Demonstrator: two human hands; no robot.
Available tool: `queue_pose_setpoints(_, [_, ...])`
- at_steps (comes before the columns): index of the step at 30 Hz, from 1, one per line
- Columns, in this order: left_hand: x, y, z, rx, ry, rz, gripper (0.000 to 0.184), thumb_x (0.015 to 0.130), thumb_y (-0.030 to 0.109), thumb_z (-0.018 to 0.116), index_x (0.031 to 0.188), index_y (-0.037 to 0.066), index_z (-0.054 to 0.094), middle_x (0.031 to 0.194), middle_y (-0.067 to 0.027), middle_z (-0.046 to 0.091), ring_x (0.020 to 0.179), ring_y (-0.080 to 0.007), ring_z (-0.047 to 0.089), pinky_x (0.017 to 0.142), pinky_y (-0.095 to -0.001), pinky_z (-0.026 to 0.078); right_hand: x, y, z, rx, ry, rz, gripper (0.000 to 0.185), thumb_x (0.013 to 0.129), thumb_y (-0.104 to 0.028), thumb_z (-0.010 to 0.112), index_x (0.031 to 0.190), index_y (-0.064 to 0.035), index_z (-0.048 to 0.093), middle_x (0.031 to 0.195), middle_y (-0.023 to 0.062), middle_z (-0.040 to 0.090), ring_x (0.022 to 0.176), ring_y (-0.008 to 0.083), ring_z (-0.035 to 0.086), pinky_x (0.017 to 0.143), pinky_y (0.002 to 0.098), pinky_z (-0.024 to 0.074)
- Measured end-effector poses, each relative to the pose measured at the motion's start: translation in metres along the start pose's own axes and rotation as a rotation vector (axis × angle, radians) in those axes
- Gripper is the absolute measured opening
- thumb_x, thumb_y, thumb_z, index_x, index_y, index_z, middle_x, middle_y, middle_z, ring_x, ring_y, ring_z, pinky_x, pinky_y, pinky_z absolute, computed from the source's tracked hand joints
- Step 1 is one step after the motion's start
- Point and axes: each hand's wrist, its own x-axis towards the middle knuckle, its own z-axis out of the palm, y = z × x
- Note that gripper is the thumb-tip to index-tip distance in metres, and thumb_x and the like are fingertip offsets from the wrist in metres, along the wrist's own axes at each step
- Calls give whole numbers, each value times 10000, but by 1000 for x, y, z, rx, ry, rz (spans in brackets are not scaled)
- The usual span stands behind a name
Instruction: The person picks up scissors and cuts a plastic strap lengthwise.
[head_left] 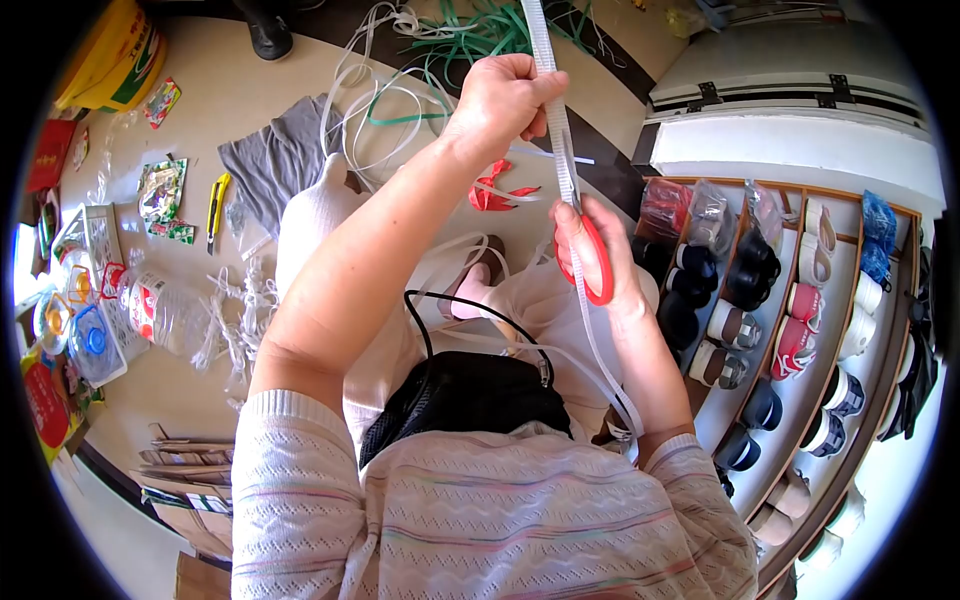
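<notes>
My left hand (506, 100) is closed round a white plastic strap (541, 40), pinching it between thumb and fingers. The strap runs up out of view and down toward my lap. Below it, my right hand (607, 245) grips scissors (598, 262) with red handles. Their blades point up and lie along the strap; I cannot tell whether they cut into it. A thin white strip hangs from the scissors past my right forearm. A black bag (470, 395) rests on my lap. On the floor beyond my knees lies a red piece of plastic (490, 188).
Green and white strapping (470, 45) is tangled ahead. A shoe rack (800, 330) stands close on my right. Left on the floor are a grey cloth (275, 160), a yellow box cutter (216, 212), plastic bottles (165, 312), a yellow bucket (112, 60) and folded cardboard (190, 480).
</notes>
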Motion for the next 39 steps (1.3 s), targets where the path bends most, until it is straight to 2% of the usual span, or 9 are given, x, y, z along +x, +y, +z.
queue_pose_setpoints(4, [0, -3, 2, 30, 1, -12, 217, 823, 177, 671, 726, 6, 579, 595, -27, 531, 431, -84, 460, 373, -240, 338, -2, 5, -1, -85, 46, -52, 274, 904, -312, 564, 897, -41, 526, 580, -54, 420, 452, 31, 363, 406, 181, 284])
queue_pose_setpoints(10, [-7, -7, 9, -36, -14, -49, 209, 815, 163, 674, 706, 11, 580, 563, -21, 518, 417, -86, 460, 366, -243, 337, 4, 8, 0, 38, 68, 8, 303, 896, -330, 574, 908, -30, 533, 571, -45, 426, 447, 53, 380, 408, 201, 301])
queue_pose_setpoints(19, [0, 2, 1, 1, 83, -4, 206, 825, 174, 660, 716, 15, 586, 546, -27, 526, 414, -85, 464, 373, -235, 339, -5, 9, 1, -33, 58, 27, 336, 886, -347, 587, 926, -17, 535, 562, -37, 433, 453, 51, 403, 417, 199, 310])
queue_pose_setpoints(25, [-1, -8, 3, 28, 26, -23, 207, 823, 160, 662, 714, -1, 592, 564, -29, 534, 407, -87, 463, 352, -238, 332, 1, 1, 0, -3, 38, 79, 338, 882, -355, 591, 919, -25, 532, 559, -52, 399, 441, 35, 375, 406, 189, 301])
queue_pose_setpoints(31, [0, -10, 4, 33, 40, -49, 213, 821, 164, 662, 703, 0, 592, 555, -28, 530, 402, -87, 466, 349, -239, 334, -3, 3, 2, 10, 69, 81, 314, 877, -344, 602, 858, -44, 514, 560, -58, 390, 425, 31, 358, 385, 186, 288])
queue_pose_setpoints(34, [-4, -7, 5, 32, 40, -67, 210, 819, 164, 660, 705, 2, 591, 544, -26, 524, 403, -89, 465, 351, -238, 335, 1, -4, 2, -7, 85, 33, 354, 846, -381, 634, 799, -52, 514, 545, -68, 401, 396, 15, 348, 341, 180, 261])
queue_pose_setpoints(37, [-7, -7, 10, 26, 28, -97, 201, 817, 159, 656, 706, 6, 587, 536, -22, 520, 402, -89, 462, 359, -236, 337, 3, -3, 1, 3, 78, 74, 292, 869, -322, 618, 832, -53, 510, 563, -59, 408, 419, 22, 360, 377, 183, 280])
queue_pose_setpoints(39, [-5, -7, 6, 19, 28, -104, 196, 815, 156, 655, 705, 9, 584, 532, -20, 519, 403, -88, 460, 365, -234, 340, 1, 0, 1, 27, 66, 92, 298, 870, -328, 615, 832, -51, 512, 561, -58, 410, 418, 24, 365, 379, 183, 284])
